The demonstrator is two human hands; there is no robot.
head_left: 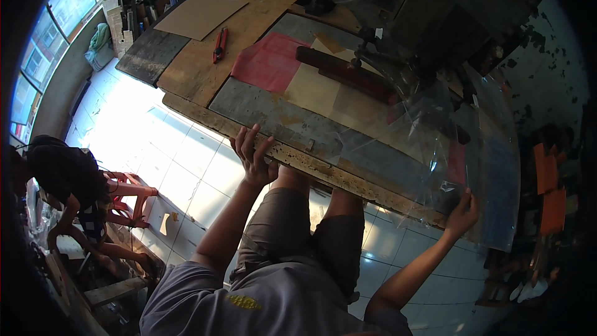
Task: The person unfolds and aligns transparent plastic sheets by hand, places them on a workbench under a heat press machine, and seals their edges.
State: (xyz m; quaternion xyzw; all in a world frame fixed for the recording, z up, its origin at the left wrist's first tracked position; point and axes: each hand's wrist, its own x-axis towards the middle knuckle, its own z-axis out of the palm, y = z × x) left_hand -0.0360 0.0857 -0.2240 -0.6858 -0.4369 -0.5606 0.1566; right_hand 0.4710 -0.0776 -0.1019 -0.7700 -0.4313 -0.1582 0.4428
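My left hand (254,160) rests with its fingers spread on the worn wooden front edge (323,171) of the workbench, holding nothing. At the bench's right end, my right hand (462,213) pinches the edge of a clear plastic sheet (423,165). Crinkled and shiny, the plastic lies over the grey metal plate (267,111) of the bench. Behind it, a dark red bar (345,73) on a machine arm spans a cream strip (311,90). A pink-red sheet (268,62) lies at the strip's left end.
A red box cutter (220,45) and a brown cardboard sheet (200,17) lie on the bench's left. The dark machine body (463,18) rises at the back right. At far left, another person (65,171) bends beside a red plastic stool (129,194). Orange pieces (550,190) stand at right.
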